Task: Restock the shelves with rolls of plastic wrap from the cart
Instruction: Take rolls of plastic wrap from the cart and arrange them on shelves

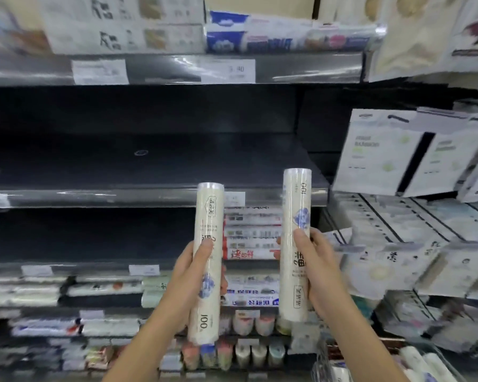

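Observation:
I hold two cream rolls of plastic wrap upright in front of the shelves. My left hand (189, 274) grips the left roll (207, 216) around its middle, thumb on the front. My right hand (316, 260) grips the right roll (297, 199) the same way, a little higher. Both rolls have a blue flower print and clear end caps. Behind them runs a dark bare shelf (149, 164) with a clear price rail. More pale rolls lie in the wire cart (430, 365) at the bottom right corner.
Boxed wrap is stacked on the top shelf (273, 37) and behind my hands on the shelf below (251, 232). Lower shelves hold rolls and small packs. Hanging white bags (397, 153) fill the rack on the right.

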A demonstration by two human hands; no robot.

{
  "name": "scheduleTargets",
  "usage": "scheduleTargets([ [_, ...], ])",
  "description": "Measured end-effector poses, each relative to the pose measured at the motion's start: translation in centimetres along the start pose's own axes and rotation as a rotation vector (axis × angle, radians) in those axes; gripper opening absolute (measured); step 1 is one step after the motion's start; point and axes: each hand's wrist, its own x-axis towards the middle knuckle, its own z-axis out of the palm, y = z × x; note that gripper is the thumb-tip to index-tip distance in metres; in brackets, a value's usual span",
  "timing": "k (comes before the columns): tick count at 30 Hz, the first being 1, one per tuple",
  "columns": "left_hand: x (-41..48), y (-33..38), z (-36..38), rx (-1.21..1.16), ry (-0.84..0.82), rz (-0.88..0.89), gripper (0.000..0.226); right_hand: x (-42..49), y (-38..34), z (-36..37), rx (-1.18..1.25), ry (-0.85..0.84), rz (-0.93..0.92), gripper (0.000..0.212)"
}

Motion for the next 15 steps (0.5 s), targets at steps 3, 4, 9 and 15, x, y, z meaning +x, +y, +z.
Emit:
scheduleTargets([
  [3, 2.3, 1.6, -2.5, -0.019, 0.000, 0.041, 0.041, 1.9, -0.9, 3.2, -0.024, -0.027, -0.036, 0.039],
  [4, 3.2, 2.0, -3.3, -0.015, -0.017, 0.054, 0.044, 2.5, -1.1, 4.1, -0.027, -0.028, -0.045, 0.035],
  [9, 7.3, 3.7, -6.4, -0.012, -0.050, 0.110, 0.043, 4.8, -2.5, 7.8, -0.072, -0.020, -0.076, 0.036],
  [15, 10.5, 5.3, -8.3, -0.080, -0.064, 0.109, 0.046, 6.5, -5.0, 10.3, -0.310, 0.012, -0.265, 0.027],
])
